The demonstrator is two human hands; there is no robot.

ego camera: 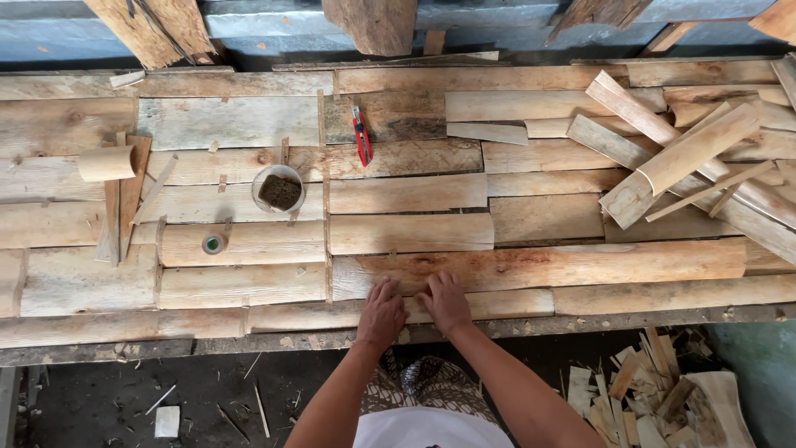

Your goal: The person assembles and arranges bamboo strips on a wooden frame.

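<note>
Wooden tabletop [75, 282] carries bamboo slats; left hand [381, 314] and right hand [445, 304] press flat, grips released, on the slat [497, 304] below the cutter [361, 135].

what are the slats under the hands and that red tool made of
Slats: curved, flattened strips, likely split bamboo or raw wood, unfinished, with pale fibrous grain and brown stains. Both hands, left hand and right hand, press on one. Red tool: looks like a utility knife with a glossy plastic body.
</note>
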